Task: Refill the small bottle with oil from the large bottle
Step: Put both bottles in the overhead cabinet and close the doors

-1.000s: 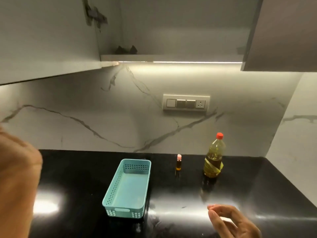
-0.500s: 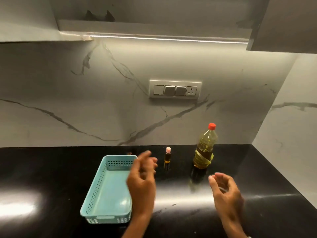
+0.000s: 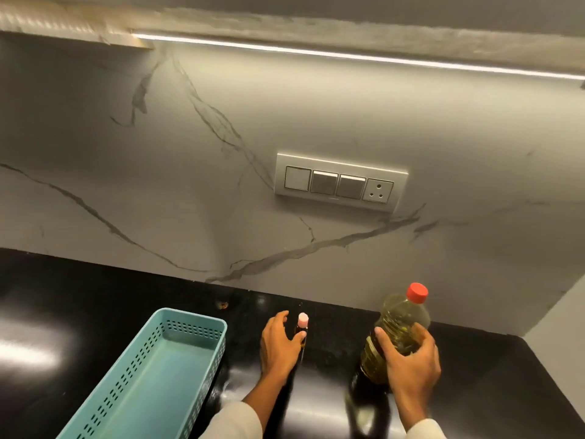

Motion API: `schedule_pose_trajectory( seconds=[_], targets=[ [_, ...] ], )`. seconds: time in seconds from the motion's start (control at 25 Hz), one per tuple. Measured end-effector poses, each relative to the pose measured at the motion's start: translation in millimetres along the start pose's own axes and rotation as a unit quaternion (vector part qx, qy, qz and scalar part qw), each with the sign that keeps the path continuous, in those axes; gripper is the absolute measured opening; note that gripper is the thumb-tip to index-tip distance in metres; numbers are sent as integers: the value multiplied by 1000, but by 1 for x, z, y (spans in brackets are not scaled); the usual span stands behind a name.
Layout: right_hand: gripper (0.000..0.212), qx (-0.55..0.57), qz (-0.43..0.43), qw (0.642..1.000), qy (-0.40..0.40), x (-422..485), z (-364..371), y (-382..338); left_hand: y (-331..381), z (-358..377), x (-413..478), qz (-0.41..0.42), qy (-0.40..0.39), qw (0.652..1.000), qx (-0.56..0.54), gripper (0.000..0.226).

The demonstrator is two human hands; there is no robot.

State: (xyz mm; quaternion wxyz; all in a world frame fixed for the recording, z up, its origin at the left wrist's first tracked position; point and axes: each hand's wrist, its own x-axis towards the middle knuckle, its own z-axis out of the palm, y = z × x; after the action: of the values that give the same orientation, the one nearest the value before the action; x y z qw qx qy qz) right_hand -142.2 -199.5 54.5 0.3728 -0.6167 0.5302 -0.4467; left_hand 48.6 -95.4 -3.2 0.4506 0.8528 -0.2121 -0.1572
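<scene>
At the lower right of the frame, the large bottle (image 3: 397, 331) is grasped around its lower body by the right grip (image 3: 408, 365), the fingers and thumb being curled about the ribbed plastic. The bottle is tilted, its red cap (image 3: 417, 293) leaning toward the upper right, and yellow oil is seen through the clear wall up to near the shoulder; whether its base is on the table (image 3: 63, 312) cannot be told. At lower centre, well apart from it, the small bottle (image 3: 302, 327) is stood upright on the black glossy table, closed with a pink cap, dark amber liquid being made out in its narrow body. It is touched by the thumb tip of the left grip (image 3: 280, 346), whose fingers are curved just to its left with a gap showing, so the grip is not closed on it. At the lower left a teal perforated basket (image 3: 193, 315) is set on the table, its plain teal floor being shown. On the marble wall above, a switch panel (image 3: 340, 183) is mounted under a light strip (image 3: 316, 53).
</scene>
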Motion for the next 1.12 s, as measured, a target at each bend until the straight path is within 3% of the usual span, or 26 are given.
schedule_pose_trajectory(
  seconds=[0.24, 0.44, 0.56, 0.64, 0.68, 0.72, 0.76, 0.8, 0.88, 0.96, 1.04, 1.12],
  targets=[
    [57, 49, -36, 998, 1, 13, 6, 8, 2, 16, 1, 2, -23, 1000, -2, 25],
    [58, 35, -18, 999, -21, 1, -9, 12, 0, 3, -29, -2, -28, 999, -46, 23],
    [60, 34, -15, 999, -23, -35, -21, 5, -7, -34, -38, -6, -124, 992, -23, 28],
    [59, 38, -34, 998, -49, -67, -31, -9, -11, -71, -45, 56, -196, 978, 30, 21],
    [59, 31, -55, 997, -52, -82, -34, -19, -15, -77, -48, 91, -128, 987, -20, 34],
    [62, 40, -67, 996, -47, -99, -43, -32, -5, -94, -55, 35, -132, 980, -148, 46],
    [65, 42, -83, 994, -52, -115, -47, -46, 3, -116, -71, 31, -158, 954, -251, 48],
    [62, 47, -88, 993, -58, -129, -52, -60, 15, -142, -89, -14, -145, 958, -247, 46],
    [55, 42, -103, 992, -66, -154, -66, -94, 30, -186, -130, 85, -107, 983, -125, 40],
    [63, 10, -165, 981, -107, -179, -84, -134, 58, -239, -169, 101, -9, 988, -115, 31],
    [59, -4, -210, 961, -179, -196, -103, -173, 87, -286, -195, 185, 86, 977, -66, 30],
    [54, 2, -230, 955, -188, -208, -123, -218, 118, -332, -214, 263, 93, 959, -57, 22]
  ],
)
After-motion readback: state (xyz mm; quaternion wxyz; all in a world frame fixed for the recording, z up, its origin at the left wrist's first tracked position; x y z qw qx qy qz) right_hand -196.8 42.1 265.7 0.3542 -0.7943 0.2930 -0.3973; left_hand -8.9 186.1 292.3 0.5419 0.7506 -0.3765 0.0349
